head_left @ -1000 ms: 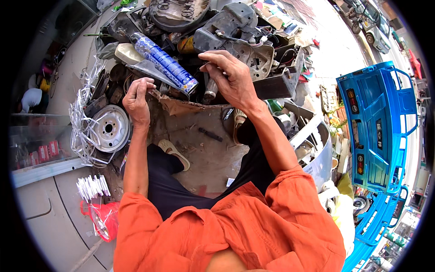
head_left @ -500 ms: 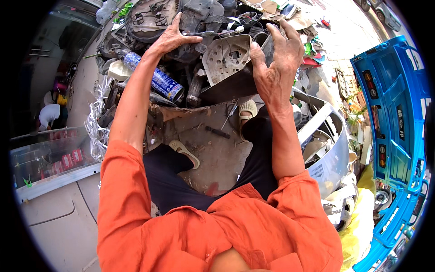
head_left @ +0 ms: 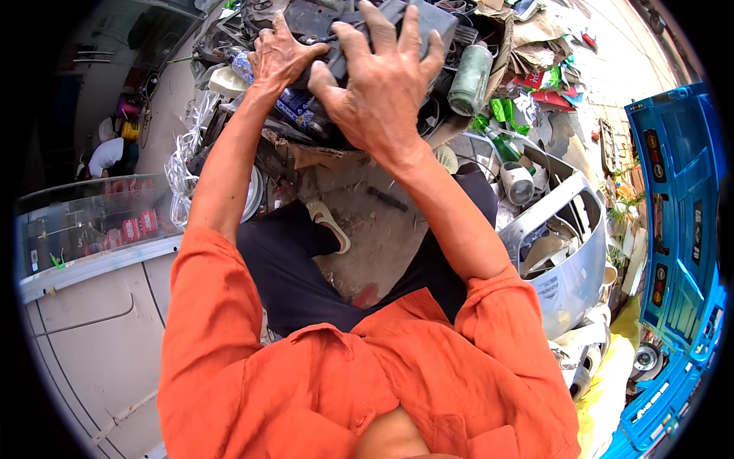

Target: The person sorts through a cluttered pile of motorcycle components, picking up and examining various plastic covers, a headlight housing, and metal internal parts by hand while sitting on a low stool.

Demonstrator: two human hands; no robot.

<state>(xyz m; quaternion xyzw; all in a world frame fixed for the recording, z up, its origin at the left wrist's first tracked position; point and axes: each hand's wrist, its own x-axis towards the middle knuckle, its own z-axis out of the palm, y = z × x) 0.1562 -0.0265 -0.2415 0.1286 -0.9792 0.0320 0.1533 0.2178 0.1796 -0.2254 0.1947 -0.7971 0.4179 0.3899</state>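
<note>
Over a heap of scrap, my left hand (head_left: 281,60) is open, with its fingers spread on or just above dark plastic parts. My right hand (head_left: 386,96) lies close by, its fingers stretched wide across a dark grey plastic part (head_left: 437,29). The hand hides much of that part, and I cannot tell how firmly it presses. A blue and white spray can (head_left: 303,113) lies below my left hand, partly covered by my right thumb. To the right of the dark part leans a dusty green canister (head_left: 471,79).
A torn cardboard edge (head_left: 317,157) borders the heap. On the right, a silver-grey plastic bin (head_left: 566,283) holds scrap and a green glass bottle (head_left: 501,144). White plastic strapping (head_left: 182,157) hangs at left near a glass case (head_left: 92,229). A blue truck body (head_left: 680,222) stands far right.
My right hand has moved left, nearer my left hand, onto the dark plastic part. The pale perforated panel is out of sight. The green canister now shows, and the whole view has shifted.
</note>
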